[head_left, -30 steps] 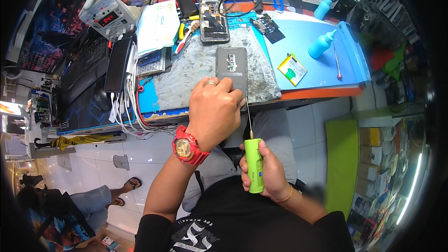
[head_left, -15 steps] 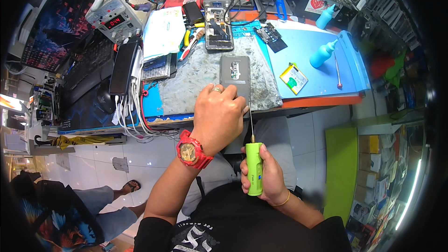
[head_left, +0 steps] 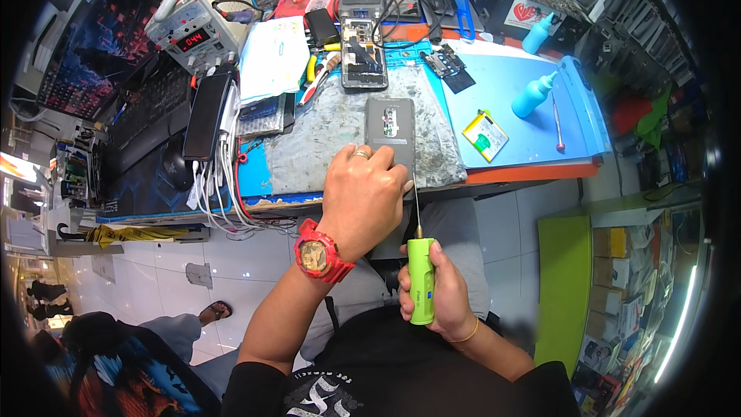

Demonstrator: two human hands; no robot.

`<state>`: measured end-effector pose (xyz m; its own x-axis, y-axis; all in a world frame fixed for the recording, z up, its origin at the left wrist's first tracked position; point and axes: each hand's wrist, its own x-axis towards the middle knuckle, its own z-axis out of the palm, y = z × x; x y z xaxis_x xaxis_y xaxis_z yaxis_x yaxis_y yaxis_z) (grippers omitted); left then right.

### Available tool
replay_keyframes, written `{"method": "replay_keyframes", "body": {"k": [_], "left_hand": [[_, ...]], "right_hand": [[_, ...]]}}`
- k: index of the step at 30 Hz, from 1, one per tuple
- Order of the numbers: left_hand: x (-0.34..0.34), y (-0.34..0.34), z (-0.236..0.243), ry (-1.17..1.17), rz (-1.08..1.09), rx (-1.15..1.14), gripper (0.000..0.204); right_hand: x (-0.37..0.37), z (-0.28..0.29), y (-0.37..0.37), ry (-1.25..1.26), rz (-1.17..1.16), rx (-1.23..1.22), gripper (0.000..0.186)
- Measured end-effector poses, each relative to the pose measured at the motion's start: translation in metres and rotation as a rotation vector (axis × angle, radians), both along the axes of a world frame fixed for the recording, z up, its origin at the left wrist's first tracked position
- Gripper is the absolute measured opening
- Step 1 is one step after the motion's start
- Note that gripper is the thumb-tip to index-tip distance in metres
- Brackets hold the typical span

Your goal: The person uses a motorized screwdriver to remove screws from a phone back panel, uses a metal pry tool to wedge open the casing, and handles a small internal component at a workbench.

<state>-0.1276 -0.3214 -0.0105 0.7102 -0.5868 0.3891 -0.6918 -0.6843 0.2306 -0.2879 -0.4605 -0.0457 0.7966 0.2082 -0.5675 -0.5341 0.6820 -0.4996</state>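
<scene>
The lime-green tool [head_left: 421,282], faintly lettered, is clamped in the fingers of the right hand [head_left: 444,289], its slim metal shaft [head_left: 418,205] near a flat dark phone panel [head_left: 376,125] on the stained grey mat [head_left: 312,139]. The left hand [head_left: 367,197] curls over the panel's near end — fingers pinching or resting, I cannot tell.

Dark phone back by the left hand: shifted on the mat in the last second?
No visible shift: the dark phone back keeps the same narrow gap and alignment to the opened phone; the camera view itself moved.
</scene>
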Motion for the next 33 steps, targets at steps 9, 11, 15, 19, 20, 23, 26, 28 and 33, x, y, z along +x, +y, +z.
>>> {"method": "replay_keyframes", "body": {"k": [9, 11, 15, 19, 20, 23, 26, 28, 33], "left_hand": [[0.000, 0.000, -0.003, -0.015, 0.002, -0.024, 0.011], [0.000, 0.000, -0.002, -0.010, 0.003, -0.022, 0.011], [-0.001, 0.001, 0.000, 0.005, 0.011, 0.002, 0.011], [-0.002, 0.000, 0.000, 0.000, 0.018, -0.013, 0.010], [-0.002, 0.000, -0.001, -0.009, 0.017, -0.014, 0.010], [-0.001, -0.001, -0.004, -0.021, 0.015, -0.019, 0.010], [0.000, -0.001, -0.005, -0.013, 0.012, -0.020, 0.010], [0.000, -0.001, -0.005, -0.008, 0.013, -0.022, 0.011], [0.001, -0.003, -0.004, -0.011, 0.015, -0.024, 0.012]], "right_hand": [[0.002, 0.003, -0.002, 0.002, -0.001, 0.005, 0.055], [0.003, 0.003, -0.002, 0.003, -0.002, 0.005, 0.055], [0.004, 0.005, -0.003, 0.001, 0.002, 0.010, 0.056], [0.006, 0.003, -0.005, -0.004, 0.012, 0.002, 0.056], [0.006, 0.003, -0.005, -0.004, 0.017, -0.008, 0.058], [0.006, 0.001, -0.006, -0.006, 0.027, -0.025, 0.061], [0.007, 0.000, -0.007, -0.013, 0.031, -0.017, 0.061], [0.008, 0.000, -0.008, -0.013, 0.038, -0.026, 0.061], [0.013, 0.003, -0.018, -0.001, -0.027, -0.052, 0.061]]}}
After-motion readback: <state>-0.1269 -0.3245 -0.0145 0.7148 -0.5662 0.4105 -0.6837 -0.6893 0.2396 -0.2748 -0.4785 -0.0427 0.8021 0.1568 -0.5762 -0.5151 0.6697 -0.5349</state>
